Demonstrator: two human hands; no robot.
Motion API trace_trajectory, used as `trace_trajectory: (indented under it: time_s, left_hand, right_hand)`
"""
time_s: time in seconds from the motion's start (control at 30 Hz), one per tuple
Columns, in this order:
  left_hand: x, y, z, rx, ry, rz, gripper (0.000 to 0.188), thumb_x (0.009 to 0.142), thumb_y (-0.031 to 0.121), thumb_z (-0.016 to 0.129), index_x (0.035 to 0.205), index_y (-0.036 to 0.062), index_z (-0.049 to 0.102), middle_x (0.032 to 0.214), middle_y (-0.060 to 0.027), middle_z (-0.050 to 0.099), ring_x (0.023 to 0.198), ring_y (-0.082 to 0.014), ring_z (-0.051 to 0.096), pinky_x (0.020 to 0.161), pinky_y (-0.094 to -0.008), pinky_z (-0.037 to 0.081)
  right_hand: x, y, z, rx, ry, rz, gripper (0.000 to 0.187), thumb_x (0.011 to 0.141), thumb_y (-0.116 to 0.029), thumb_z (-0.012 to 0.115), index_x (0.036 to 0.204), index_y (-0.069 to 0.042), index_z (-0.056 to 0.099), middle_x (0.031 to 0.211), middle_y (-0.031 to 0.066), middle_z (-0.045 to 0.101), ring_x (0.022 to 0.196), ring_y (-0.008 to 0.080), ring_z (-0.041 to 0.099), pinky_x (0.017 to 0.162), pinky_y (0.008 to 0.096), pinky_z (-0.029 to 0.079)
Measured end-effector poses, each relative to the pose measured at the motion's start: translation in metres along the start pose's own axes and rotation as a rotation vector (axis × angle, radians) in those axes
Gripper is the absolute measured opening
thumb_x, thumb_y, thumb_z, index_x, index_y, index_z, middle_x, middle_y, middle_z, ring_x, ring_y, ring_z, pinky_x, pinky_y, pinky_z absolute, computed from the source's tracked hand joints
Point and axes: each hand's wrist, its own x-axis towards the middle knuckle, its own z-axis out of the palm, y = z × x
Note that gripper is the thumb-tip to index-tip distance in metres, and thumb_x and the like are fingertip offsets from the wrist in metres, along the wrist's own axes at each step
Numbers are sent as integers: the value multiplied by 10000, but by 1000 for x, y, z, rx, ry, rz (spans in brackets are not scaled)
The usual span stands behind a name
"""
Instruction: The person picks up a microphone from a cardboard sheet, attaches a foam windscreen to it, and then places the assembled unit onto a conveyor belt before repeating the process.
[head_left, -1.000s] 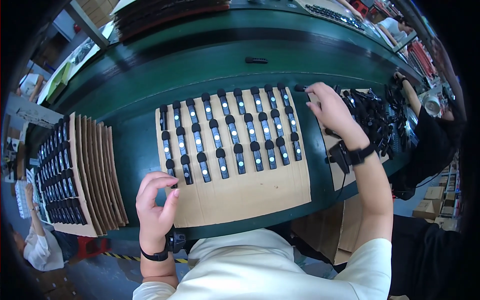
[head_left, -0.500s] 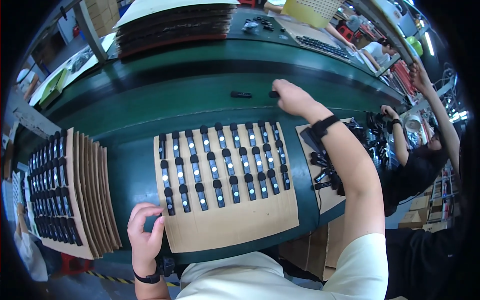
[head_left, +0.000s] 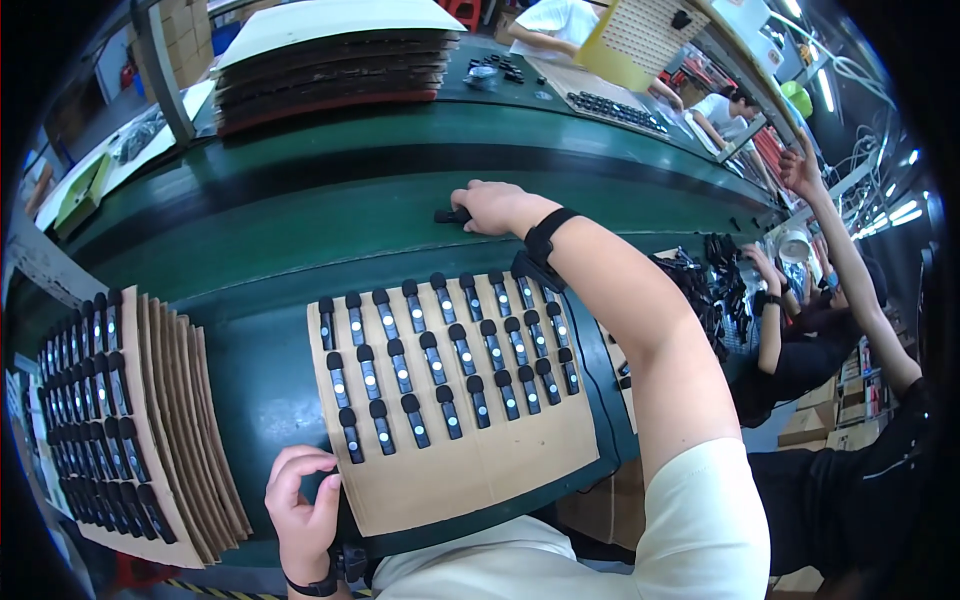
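My right grip point(head_left: 492, 207) reaches out over the far part of the green desk point(head_left: 262, 370), with thumb and fingers bent around the right end of a small black stick-shaped device with a rounded head point(head_left: 443, 216); I cannot tell whether they pinch it or only touch it, because my own fingers cover that end. My left grip point(head_left: 303, 510) is curled and holds nothing, its thumb tip and forefinger tip slightly apart, just beside the left edge of a flat brown cardboard sheet point(head_left: 480, 475). On that sheet, in front of me, three rows of black stick-shaped devices with rounded heads and pale round dots point(head_left: 464, 352) lie side by side, heads pointing away from me. A black band point(head_left: 548, 236) circles my right wrist, and a thin black cable point(head_left: 602, 392) runs down past the sheet's right edge. To my left rises a stack of brown cardboard sheets point(head_left: 185, 430), more such devices lined up on its outer face. To my right, partly behind my forearm, spreads a loose pile of black devices point(head_left: 722, 285), with a co-worker's hand point(head_left: 765, 268) near it. Beyond the desk's far side stands a stack of dark boards topped with a white sheet point(head_left: 335, 85).
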Motion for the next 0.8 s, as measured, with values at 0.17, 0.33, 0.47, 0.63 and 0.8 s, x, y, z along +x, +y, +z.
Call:
trace_trajectory:
  time_s: [0.17,0.33,0.47,0.63,0.8]
  left_hand:
    - [1,-2,0,-56,-17,3,117,802,-18,677,914,-13,642,918,-109,620,856,-205,590,792,-296,466]
    - [0,1,3,-55,-7,14,152,767,-40,703,907,-12,651,912,-126,644,845,-225,621,777,-308,488]
    - [-3,7,3,-41,5,23,151,769,-44,699,908,-12,652,908,-126,643,842,-223,620,777,-309,490]
    - [-6,14,7,-28,-5,44,160,769,-40,701,919,-11,653,908,-123,639,840,-220,618,778,-307,491]
    - [-6,34,19,-6,-55,85,160,797,1,668,954,-16,641,947,-114,626,894,-217,595,832,-318,466]
  right_hand:
    - [6,-9,3,-58,-17,-14,423,876,-267,714,1263,-138,601,1283,138,582,1200,338,562,979,429,482]
    - [12,-13,7,-64,8,-40,373,871,-246,712,1210,-116,623,1196,142,630,1143,333,594,945,424,497]
    - [6,-17,-1,-9,30,-58,327,867,-226,705,1152,-84,630,1097,150,659,1077,341,618,905,422,503]
    - [-39,-21,-23,240,199,-174,258,869,-179,679,1091,-52,648,970,147,692,952,333,657,831,401,519]
    - [-136,-60,-7,758,338,-504,218,868,-194,683,1047,-70,671,956,139,695,901,308,671,800,399,525]
